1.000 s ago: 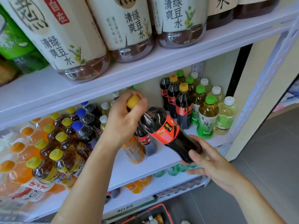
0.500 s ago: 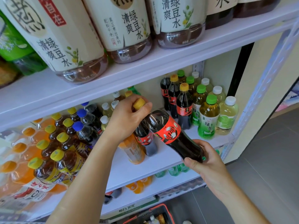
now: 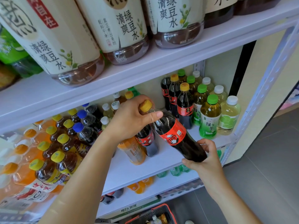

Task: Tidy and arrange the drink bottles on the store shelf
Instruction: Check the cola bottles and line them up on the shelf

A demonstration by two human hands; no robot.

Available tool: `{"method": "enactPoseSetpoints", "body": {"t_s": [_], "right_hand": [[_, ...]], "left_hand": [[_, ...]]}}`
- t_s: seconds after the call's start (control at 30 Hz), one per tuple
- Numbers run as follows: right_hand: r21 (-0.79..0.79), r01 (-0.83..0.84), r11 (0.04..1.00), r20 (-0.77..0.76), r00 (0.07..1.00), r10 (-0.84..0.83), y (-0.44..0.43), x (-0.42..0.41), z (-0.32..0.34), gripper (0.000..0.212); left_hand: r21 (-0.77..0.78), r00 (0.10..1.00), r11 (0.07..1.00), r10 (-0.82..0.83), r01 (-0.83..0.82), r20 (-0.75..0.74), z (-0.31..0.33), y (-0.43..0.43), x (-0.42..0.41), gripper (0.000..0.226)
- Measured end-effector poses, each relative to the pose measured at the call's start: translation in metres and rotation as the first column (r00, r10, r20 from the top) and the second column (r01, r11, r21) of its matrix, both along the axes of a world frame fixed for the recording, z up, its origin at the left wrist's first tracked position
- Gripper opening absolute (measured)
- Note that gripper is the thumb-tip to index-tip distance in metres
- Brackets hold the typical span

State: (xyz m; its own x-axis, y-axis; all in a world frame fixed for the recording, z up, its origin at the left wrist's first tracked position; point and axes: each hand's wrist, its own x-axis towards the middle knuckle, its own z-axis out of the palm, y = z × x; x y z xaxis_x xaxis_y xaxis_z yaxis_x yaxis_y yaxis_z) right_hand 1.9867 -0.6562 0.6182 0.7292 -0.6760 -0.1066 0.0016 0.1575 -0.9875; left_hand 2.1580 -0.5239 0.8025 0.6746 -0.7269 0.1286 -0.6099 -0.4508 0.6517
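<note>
1. White shelf unit (image 3: 145, 65): the upper board is carrying big cream-labelled bottles (image 3: 123, 26) with clear brownish bases. The middle board (image 3: 161, 164) is showing a bare strip along its front.
2. Left block of the middle board: yellow-capped tea bottles (image 3: 64, 157) are standing packed beside orange drink bottles (image 3: 17, 172).
3. Right block: green-capped green tea bottles (image 3: 209, 117) are standing in a column, with a column of upright cola bottles (image 3: 184, 104) just to their left.
4. Cola bottle (image 3: 173, 135), dark with a red label: it is being held tilted over the bare strip between the two blocks, neck up-left and base down-right past the front edge.
5. Left hand (image 3: 129, 120): fingers and thumb are curling round the neck.
6. Right hand (image 3: 205, 160): it is cupping the base from below, fingers wrapping the bottom end.
7. Orange-labelled bottle (image 3: 134, 151) and another cola bottle (image 3: 147, 141) are standing under the left wrist.
8. Yellow cap (image 3: 146, 105): it is sticking out above the left thumb.
</note>
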Motion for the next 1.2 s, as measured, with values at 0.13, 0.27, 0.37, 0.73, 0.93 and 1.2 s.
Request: {"method": "enactPoseSetpoints", "body": {"t_s": [0.13, 0.27, 0.37, 0.73, 0.93, 1.2], "right_hand": [[-0.098, -0.033, 0.995, -0.033, 0.999, 0.03, -0.005, 0.007, 0.003, 0.063], [-0.172, -0.097, 0.98, -0.069, 0.994, 0.086, -0.015, 0.017, 0.01, 0.053], [-0.265, -0.092, 0.96, -0.121, 0.991, 0.061, -0.024, 0.024, 0.019, 0.054], [-0.568, 0.034, 0.822, 0.025, 0.999, -0.023, -0.055, 0.064, 0.065, 0.058], [-0.65, 0.079, 0.756, 0.045, 0.997, -0.066, -0.064, 0.089, 0.085, 0.067], [-0.671, -0.024, 0.741, -0.049, 0.999, -0.012, -0.082, 0.12, 0.091, 0.073]], "left_hand": [[-0.012, 0.997, 1.0, 0.025, -0.025, 0.066, -0.001, -0.003, 0.0, 0.036], [0.023, 0.976, 0.998, 0.053, -0.059, 0.209, -0.005, -0.009, 0.006, 0.033], [0.047, 0.936, 0.994, 0.079, -0.101, 0.343, -0.012, -0.02, 0.019, 0.032], [0.269, 0.851, 0.91, 0.146, -0.315, 0.504, -0.033, -0.085, 0.089, 0.03], [0.35, 0.865, 0.874, 0.141, -0.337, 0.481, -0.039, -0.109, 0.117, 0.035], [0.446, 0.889, 0.822, 0.148, -0.354, 0.434, -0.036, -0.118, 0.136, 0.025]]}}
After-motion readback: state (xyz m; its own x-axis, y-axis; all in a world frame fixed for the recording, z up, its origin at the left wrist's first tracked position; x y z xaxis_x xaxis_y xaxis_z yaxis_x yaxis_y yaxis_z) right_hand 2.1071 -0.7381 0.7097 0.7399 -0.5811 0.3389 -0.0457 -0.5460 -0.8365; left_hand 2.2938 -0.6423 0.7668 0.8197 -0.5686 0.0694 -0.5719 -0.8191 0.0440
